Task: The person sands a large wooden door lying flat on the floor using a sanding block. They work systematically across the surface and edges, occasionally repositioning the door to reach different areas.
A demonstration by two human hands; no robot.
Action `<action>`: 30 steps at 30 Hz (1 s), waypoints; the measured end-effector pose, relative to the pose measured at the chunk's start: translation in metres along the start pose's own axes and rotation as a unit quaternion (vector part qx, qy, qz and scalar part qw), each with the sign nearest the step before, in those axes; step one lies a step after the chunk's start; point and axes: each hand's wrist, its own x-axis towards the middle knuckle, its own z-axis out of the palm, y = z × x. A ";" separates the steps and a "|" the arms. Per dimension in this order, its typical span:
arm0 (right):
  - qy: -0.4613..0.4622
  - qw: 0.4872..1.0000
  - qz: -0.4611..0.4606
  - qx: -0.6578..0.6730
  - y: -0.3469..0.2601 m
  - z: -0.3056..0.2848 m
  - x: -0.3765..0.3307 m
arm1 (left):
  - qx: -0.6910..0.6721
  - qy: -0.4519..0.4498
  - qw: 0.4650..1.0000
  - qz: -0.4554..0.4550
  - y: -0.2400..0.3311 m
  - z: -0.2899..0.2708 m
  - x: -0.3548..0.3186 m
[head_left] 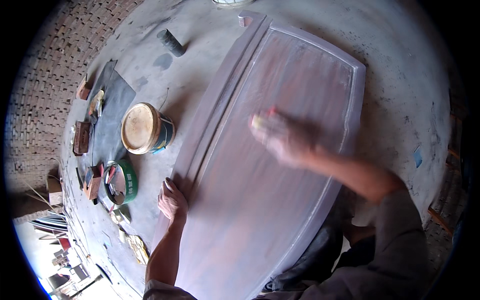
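A long wooden panel with a raised, moulded border stretches away from me, its reddish-brown surface hazed with pale dust. My left hand grips the panel's left edge, fingers curled at the rim. Over the middle of the panel, my right hand is smeared by motion. At its fingertips show bits of red and pale yellow from a small thing I cannot make out. That hand is low over the surface; whether the thing touches the wood is blurred.
On the concrete floor to the left stand a lidded bucket, a green round tub with tools inside, and a dark cylinder. Small boxes sit near a dark sheet. A brick wall runs along the left.
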 end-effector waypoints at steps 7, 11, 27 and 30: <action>-0.058 0.961 0.266 -0.047 0.050 -0.006 0.065 | -0.003 0.001 1.000 0.003 0.002 0.002 -0.001; 0.073 0.997 0.014 -0.004 -0.049 0.010 0.034 | 0.004 0.007 1.000 0.006 -0.006 0.001 0.000; 0.156 0.948 0.272 -0.047 0.201 0.019 0.078 | -0.024 0.000 1.000 0.006 0.012 0.015 -0.001; 0.076 0.936 0.335 -0.075 0.233 0.007 0.099 | -0.028 -0.007 1.000 0.001 0.016 0.008 -0.002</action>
